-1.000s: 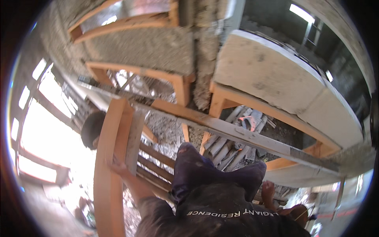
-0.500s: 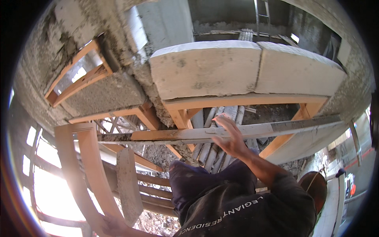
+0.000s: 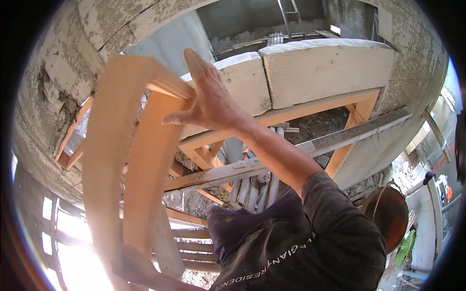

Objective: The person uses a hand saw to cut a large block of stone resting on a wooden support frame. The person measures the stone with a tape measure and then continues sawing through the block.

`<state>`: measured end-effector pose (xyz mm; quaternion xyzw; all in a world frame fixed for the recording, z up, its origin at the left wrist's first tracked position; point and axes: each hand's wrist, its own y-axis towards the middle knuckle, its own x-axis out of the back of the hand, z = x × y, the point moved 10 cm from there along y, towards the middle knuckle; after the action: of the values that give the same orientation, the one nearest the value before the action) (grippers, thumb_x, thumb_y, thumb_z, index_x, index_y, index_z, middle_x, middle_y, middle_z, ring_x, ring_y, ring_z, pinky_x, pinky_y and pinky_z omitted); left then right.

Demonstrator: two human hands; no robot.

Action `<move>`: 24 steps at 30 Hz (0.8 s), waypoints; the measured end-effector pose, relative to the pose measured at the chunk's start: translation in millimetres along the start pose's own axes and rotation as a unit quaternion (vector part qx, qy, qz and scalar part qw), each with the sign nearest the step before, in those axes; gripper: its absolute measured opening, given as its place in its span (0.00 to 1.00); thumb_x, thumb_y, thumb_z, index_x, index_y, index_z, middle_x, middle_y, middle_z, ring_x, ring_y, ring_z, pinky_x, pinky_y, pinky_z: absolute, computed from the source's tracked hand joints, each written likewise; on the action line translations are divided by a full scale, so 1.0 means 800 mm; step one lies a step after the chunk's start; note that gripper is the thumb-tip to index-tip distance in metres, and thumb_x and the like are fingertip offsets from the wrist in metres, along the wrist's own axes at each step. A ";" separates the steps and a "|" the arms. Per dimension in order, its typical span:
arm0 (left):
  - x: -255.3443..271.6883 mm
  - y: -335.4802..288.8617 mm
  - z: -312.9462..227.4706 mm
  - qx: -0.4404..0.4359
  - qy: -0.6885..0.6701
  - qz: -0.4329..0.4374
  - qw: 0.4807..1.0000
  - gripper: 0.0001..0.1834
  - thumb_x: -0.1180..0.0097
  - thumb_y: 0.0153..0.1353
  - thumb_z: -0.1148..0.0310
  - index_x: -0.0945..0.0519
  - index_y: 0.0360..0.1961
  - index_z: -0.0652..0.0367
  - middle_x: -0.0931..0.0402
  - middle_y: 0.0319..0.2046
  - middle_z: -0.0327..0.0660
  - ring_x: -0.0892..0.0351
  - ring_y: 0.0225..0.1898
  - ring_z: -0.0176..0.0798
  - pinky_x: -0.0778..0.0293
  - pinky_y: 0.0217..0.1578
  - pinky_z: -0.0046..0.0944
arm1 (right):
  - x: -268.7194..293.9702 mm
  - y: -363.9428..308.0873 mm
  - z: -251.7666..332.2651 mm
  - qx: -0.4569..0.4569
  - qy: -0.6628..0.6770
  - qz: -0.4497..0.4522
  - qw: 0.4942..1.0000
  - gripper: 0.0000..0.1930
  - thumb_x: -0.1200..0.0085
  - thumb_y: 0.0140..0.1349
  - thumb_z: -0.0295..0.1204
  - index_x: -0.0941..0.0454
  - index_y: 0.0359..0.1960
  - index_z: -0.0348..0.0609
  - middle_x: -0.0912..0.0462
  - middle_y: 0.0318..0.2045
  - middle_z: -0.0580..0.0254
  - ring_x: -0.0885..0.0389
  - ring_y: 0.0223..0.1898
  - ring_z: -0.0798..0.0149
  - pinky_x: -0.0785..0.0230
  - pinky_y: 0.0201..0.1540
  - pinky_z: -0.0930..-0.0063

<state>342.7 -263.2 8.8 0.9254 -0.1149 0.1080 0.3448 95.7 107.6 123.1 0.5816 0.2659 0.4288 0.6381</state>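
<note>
1. Your left hand (image 3: 138,266) is clamped low on the pale-orange rectangular wooden frame (image 3: 148,160). Your right hand (image 3: 213,99) is spread open at its top corner; can't tell if it's touching.
2. Frame is at your left, roughly upright, bottom end out of view. Looks top-heavy on one low grip: could twist or tip if your right misses.
3. Long straight grey-and-orange bar (image 3: 347,137) crosses close by: a swing could pinch fingers.
4. White block wall (image 3: 330,75) ahead: turning wide could dent the corner.
</note>
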 end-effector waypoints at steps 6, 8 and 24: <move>-0.050 -0.015 -0.117 -0.194 0.167 -0.047 0.966 0.24 0.45 0.58 0.66 0.31 0.55 0.64 0.34 0.54 0.53 0.31 0.53 0.49 0.30 0.48 0.48 | 0.099 -0.037 -0.077 -0.189 0.147 -0.098 0.966 0.30 0.34 0.48 0.43 0.29 0.46 0.33 0.21 0.36 0.44 0.21 0.39 0.57 0.29 0.40 0.66; -0.077 0.005 -0.128 -0.146 -0.019 0.012 0.989 0.28 0.44 0.57 0.64 0.35 0.58 0.61 0.39 0.58 0.51 0.32 0.56 0.48 0.32 0.51 0.51 | 0.150 -0.036 -0.087 -0.212 0.113 -0.143 0.960 0.24 0.35 0.51 0.42 0.26 0.40 0.34 0.19 0.29 0.49 0.18 0.31 0.62 0.27 0.33 0.70; -0.328 -0.190 -0.551 0.032 -0.640 0.537 0.548 0.27 0.47 0.58 0.49 0.28 0.49 0.60 0.23 0.40 0.47 0.21 0.42 0.45 0.28 0.44 0.42 | 0.542 -0.049 -0.296 -0.300 -0.278 -0.253 0.877 0.31 0.43 0.51 0.55 0.25 0.41 0.35 0.19 0.33 0.47 0.20 0.37 0.51 0.29 0.39 0.62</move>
<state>83.9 177.3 167.9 0.5257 -0.7774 -0.3443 0.0281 119.4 602.4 110.9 0.3710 0.0741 0.1324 0.9162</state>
